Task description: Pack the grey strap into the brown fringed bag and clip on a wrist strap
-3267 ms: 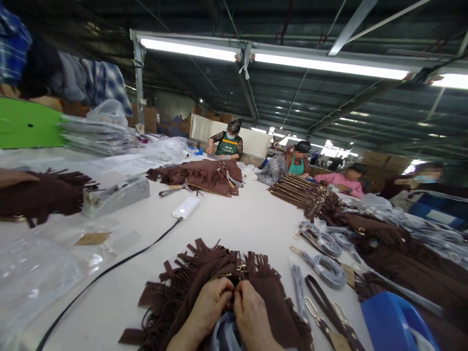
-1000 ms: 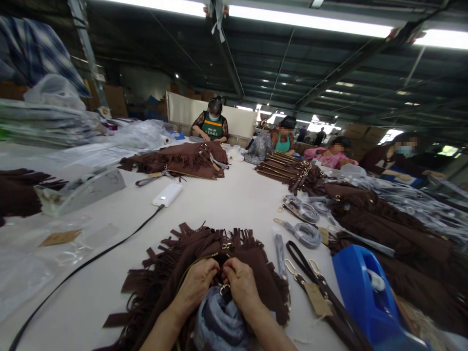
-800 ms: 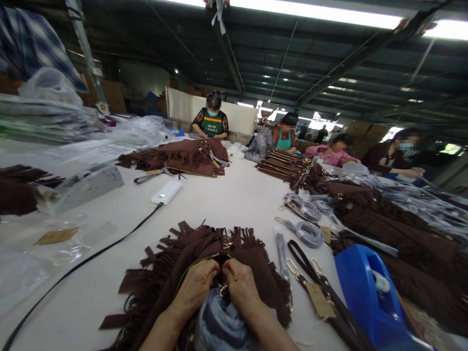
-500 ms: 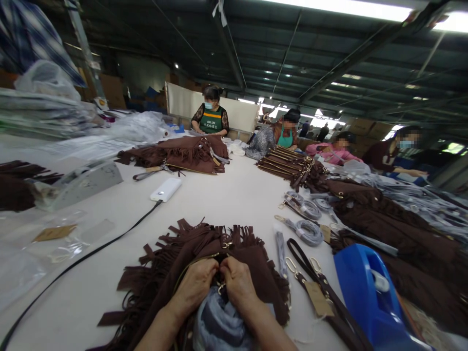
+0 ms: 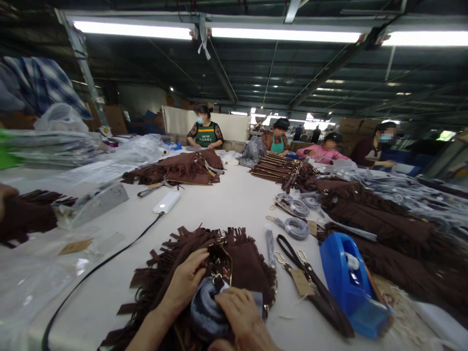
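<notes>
A brown fringed bag (image 5: 250, 263) is lying toward the near edge of the counter (image 5: 226, 204), around the middle, with its zipped mouth gaping. The left hand (image 5: 187, 279) is bending its fingers over the left side of that mouth, its grip closing on the fabric there. The right hand (image 5: 243, 312) is resting over a grey-wrapped coil (image 5: 206, 307), which is sitting at the mouth; its fingers are spreading across the wrapping, and I cannot tell how far its grip is closing underneath. A metal ring (image 5: 218, 279) is showing just beyond the coil.

Toward the right edge, a brown strap (image 5: 325, 304) with a tan tag (image 5: 302, 282) is lying between the bag and a blue tape dispenser (image 5: 338, 278). Past these, wrapped coiled straps (image 5: 296, 227) are lying near a long pile of brown bags (image 5: 380, 219). On the left side, a black cable (image 5: 104, 263) is running from a white power bank (image 5: 167, 201) toward the near left corner, passing clear plastic (image 5: 40, 278). Near the far edge, more fringed bags (image 5: 183, 168) are lying, and a person in a green apron (image 5: 205, 135) is sitting behind them.
</notes>
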A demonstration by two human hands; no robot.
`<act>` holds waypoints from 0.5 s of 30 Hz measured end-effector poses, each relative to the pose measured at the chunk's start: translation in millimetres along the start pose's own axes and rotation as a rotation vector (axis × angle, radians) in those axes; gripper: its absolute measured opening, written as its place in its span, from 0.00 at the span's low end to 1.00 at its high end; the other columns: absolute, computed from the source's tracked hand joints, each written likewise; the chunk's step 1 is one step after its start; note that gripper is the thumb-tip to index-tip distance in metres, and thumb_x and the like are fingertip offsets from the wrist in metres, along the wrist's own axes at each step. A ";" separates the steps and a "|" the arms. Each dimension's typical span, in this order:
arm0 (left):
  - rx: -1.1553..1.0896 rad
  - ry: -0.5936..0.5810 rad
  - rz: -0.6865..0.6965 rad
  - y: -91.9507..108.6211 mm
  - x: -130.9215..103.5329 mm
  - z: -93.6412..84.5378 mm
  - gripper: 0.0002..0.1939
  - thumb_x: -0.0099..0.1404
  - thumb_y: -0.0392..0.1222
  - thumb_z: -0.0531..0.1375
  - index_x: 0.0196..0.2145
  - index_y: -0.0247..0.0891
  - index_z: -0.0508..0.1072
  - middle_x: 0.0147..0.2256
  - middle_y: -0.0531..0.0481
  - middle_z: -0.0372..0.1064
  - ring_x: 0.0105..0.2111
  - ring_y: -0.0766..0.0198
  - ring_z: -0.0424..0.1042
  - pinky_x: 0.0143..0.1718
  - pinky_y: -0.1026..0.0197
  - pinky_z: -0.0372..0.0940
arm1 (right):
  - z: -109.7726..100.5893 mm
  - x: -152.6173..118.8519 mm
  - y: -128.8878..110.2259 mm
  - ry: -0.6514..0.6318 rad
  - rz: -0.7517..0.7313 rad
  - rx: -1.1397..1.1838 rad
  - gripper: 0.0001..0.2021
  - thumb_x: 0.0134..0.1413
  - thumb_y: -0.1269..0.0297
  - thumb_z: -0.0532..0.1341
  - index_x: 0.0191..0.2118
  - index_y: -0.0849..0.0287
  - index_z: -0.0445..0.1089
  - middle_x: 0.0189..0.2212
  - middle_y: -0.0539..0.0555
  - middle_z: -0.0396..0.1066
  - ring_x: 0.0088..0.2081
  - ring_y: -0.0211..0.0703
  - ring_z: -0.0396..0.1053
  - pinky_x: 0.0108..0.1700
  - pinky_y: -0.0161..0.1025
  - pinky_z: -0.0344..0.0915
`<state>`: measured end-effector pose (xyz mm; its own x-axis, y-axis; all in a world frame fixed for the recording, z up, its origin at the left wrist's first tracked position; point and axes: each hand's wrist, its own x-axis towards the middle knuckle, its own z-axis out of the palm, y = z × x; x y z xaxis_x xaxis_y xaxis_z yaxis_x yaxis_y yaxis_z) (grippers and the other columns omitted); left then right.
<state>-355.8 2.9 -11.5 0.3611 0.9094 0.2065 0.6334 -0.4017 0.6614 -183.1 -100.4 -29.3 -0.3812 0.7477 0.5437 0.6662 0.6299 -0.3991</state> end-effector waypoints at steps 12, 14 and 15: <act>0.384 -0.110 -0.458 43.4 -41.1 -16.9 0.11 0.56 0.41 0.49 0.37 0.36 0.62 0.35 0.41 0.69 0.37 0.50 0.71 0.36 0.54 0.62 | -12.1 2.5 -12.6 -0.034 0.185 -0.122 0.08 0.45 0.66 0.61 0.35 0.58 0.67 0.32 0.53 0.66 0.37 0.45 0.60 0.40 0.43 0.60; 0.332 -0.124 -0.423 51.1 -35.3 -24.4 0.07 0.52 0.36 0.49 0.32 0.39 0.62 0.31 0.45 0.70 0.34 0.53 0.71 0.35 0.57 0.61 | -17.1 5.4 -14.1 -0.075 0.169 -0.181 0.06 0.46 0.65 0.61 0.33 0.57 0.67 0.32 0.53 0.66 0.37 0.45 0.60 0.40 0.43 0.59; 0.326 -0.115 -0.401 56.8 -32.0 -28.7 0.08 0.50 0.34 0.49 0.31 0.40 0.63 0.30 0.46 0.71 0.34 0.54 0.71 0.35 0.57 0.61 | -18.4 8.1 -14.8 -0.092 0.156 -0.211 0.05 0.47 0.64 0.61 0.32 0.57 0.67 0.32 0.53 0.66 0.37 0.45 0.60 0.40 0.43 0.59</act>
<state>-351.0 -45.9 40.1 0.1080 0.9881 -0.1093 0.9104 -0.0541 0.4102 -184.2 -107.5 -5.4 -0.3134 0.8544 0.4145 0.8364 0.4550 -0.3055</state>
